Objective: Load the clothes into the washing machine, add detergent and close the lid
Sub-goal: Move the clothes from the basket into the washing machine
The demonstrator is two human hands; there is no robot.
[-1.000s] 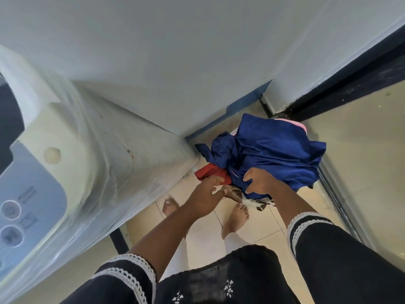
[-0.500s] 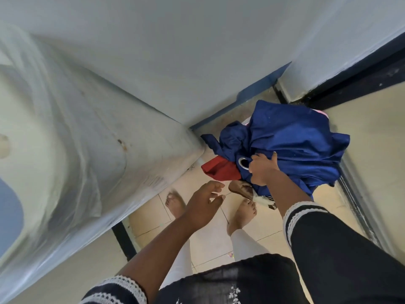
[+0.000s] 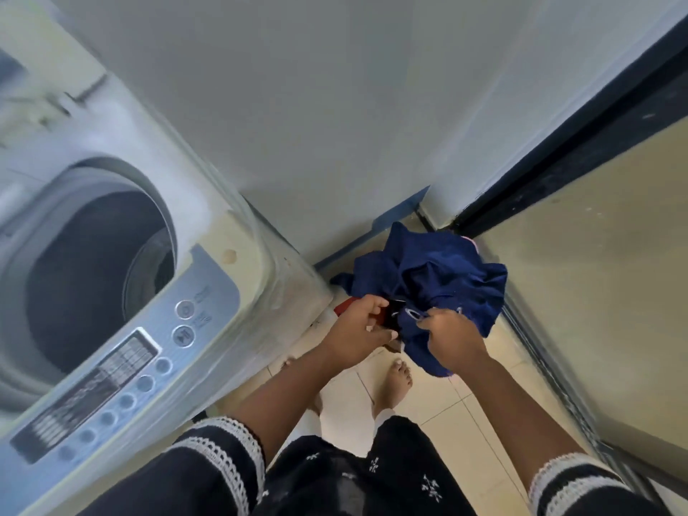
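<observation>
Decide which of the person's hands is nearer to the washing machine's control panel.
Left. The left hand grips the clothes just right of the control panel, near the washing machine's corner. The right hand holds the blue garment farther right, beyond the left hand.

I am standing on a pale tiled floor [image 3: 439, 411] in a corner where plain grey-white walls [image 3: 335, 117] are meeting, a blue skirting strip [image 3: 376, 236] running along their base.
</observation>
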